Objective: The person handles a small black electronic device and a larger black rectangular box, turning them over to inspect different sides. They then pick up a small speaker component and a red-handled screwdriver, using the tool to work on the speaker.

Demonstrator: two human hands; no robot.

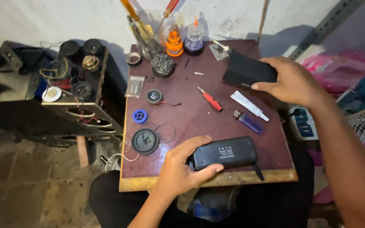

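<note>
My left hand (181, 169) grips the left end of a black oblong device (229, 153) that lies near the front edge of a small dark brown table (191, 114). My right hand (292, 81) holds a flat black cloth-like pouch (246, 69) at the table's far right, lifted slightly off the surface. Between the hands lie a red-handled screwdriver (210, 100), a white tube (249, 105) and a purple lighter (248, 122).
On the table's left side sit a round black speaker part (145, 141), a blue spool (140, 116), a thin wire ring (164, 132) and a small black round part (153, 96). Screwdriver sets and a jar of tools (148, 33) stand at the back. A speaker box (79, 84) stands left.
</note>
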